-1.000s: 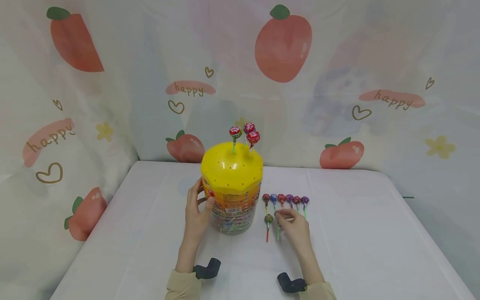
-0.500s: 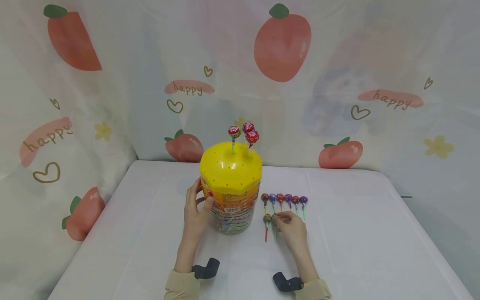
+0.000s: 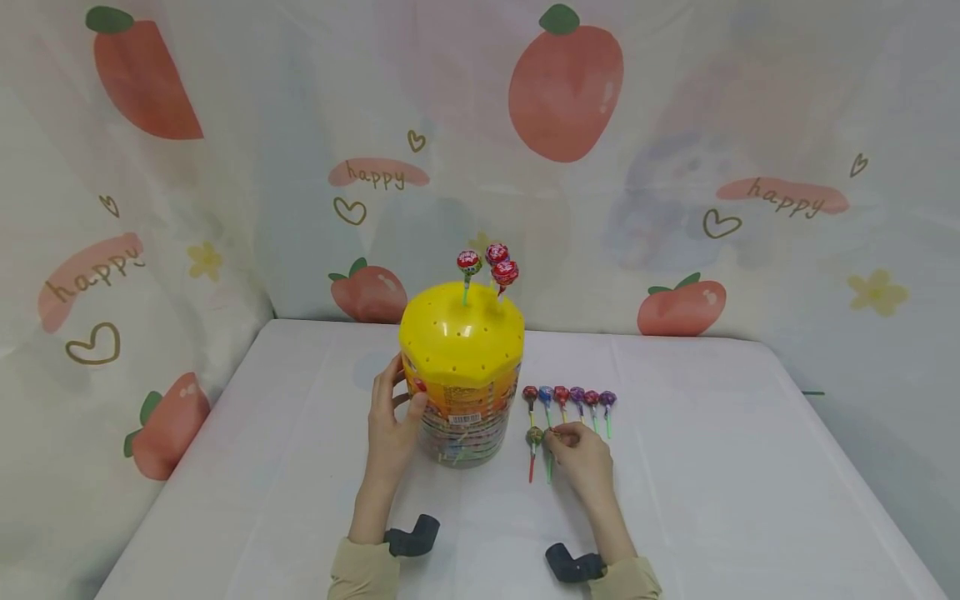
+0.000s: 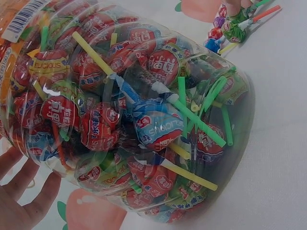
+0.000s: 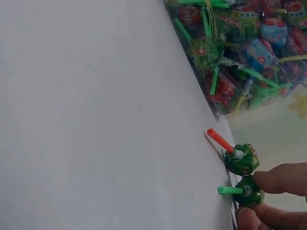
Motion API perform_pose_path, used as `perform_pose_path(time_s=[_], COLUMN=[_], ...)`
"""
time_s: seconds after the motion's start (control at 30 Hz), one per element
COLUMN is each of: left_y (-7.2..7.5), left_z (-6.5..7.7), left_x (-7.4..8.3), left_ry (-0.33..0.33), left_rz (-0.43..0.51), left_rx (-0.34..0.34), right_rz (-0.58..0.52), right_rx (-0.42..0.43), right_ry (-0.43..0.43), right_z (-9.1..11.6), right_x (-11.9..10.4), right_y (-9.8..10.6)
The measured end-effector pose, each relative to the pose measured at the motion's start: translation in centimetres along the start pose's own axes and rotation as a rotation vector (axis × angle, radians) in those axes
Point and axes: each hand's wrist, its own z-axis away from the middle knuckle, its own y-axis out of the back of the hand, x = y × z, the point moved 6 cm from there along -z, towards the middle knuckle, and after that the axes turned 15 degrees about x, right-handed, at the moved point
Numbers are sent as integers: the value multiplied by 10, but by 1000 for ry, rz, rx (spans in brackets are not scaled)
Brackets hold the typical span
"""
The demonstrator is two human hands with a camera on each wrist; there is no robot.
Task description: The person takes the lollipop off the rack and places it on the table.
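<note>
A large clear jar [image 4: 158, 129] full of wrapped lollipops stands upright, topped by a yellow lid [image 3: 459, 337] with small holes. Three lollipops [image 3: 468, 263] stick up from the back of the lid. My left hand [image 3: 392, 433] holds the jar's left side, thumb toward the front. To the right of the jar, my right hand [image 3: 587, 458] pinches the head of a green-wrapped lollipop [image 5: 251, 192] with a green stick. Right beside it lies another green-wrapped lollipop [image 5: 241, 160], with a red stick. Both sticks point toward the person.
Behind the right hand, several lollipops with red, blue and purple wrappers [image 3: 562, 394] lie in a row on the white tablecloth [image 3: 712, 467]. A printed fabric backdrop [image 3: 480, 83] hangs behind the table. Each wrist wears a black mount [image 3: 574, 564].
My right hand has shifted slightly left with the pinched lollipop, closer to the red-stick one, then stays still. The left hand and jar hold their place.
</note>
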Motion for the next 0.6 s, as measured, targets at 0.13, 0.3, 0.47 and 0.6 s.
perform_pose_path(time_s=[0.13,0.3,0.47,0.6], left_y=[0,0,-1,0], left_z=[-1,0,1,0], left_x=[5,3,-2,-1], left_ry=[7,15,3,-2], left_rz=[2,-9,-2,-5], left_rx=[-5,-7,-9,-5], right_rz=[0,-1,-2,-11], right_rx=[-8,-12,6,37], right_ry=[1,-6,-4,20], right_z=[0,-1,-3,-5], right_x=[0,0,0,-5], right_y=[0,4,12,19])
